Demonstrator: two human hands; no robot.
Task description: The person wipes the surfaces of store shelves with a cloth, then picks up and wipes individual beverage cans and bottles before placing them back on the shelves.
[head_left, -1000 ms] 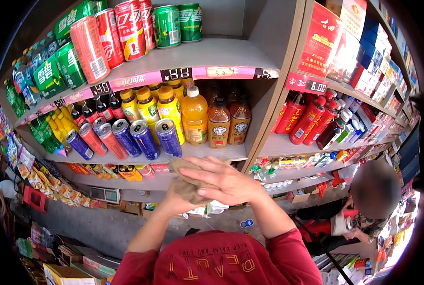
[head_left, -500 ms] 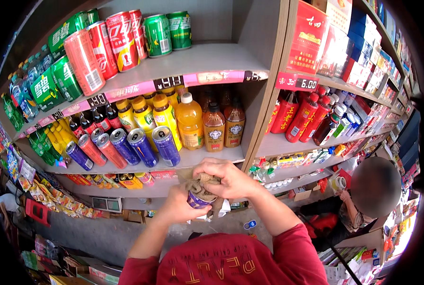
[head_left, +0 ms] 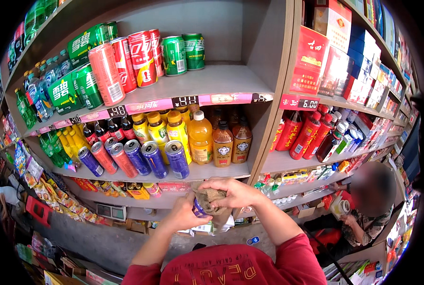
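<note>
Just in front of the drinks shelf, my left hand (head_left: 183, 212) is wrapped round a purple drink can (head_left: 200, 209). Most of that can is hidden by my fingers and a cloth. My right hand (head_left: 235, 194) grips a brown, coarse-woven cloth (head_left: 211, 196) that is bunched over the can's top. On the shelf edge just beyond my hands stand purple cans (head_left: 178, 159) and pink cans (head_left: 120, 159) in a row. Behind them are yellow-capped bottles (head_left: 157, 130) and a large orange drink bottle (head_left: 201, 137).
Green cans (head_left: 176, 56) and red cans (head_left: 142, 59) stand on the upper shelf (head_left: 221, 80). Red bottles (head_left: 306, 135) fill the bay to the right, past an upright divider (head_left: 271, 109). A seated person (head_left: 359, 223) is at the lower right. Hanging snack packets (head_left: 46, 185) are at left.
The view has shifted, so the shelves appear lower and further right. My left hand still holds the can while my right hand has shifted its grip on the cloth over its top.
</note>
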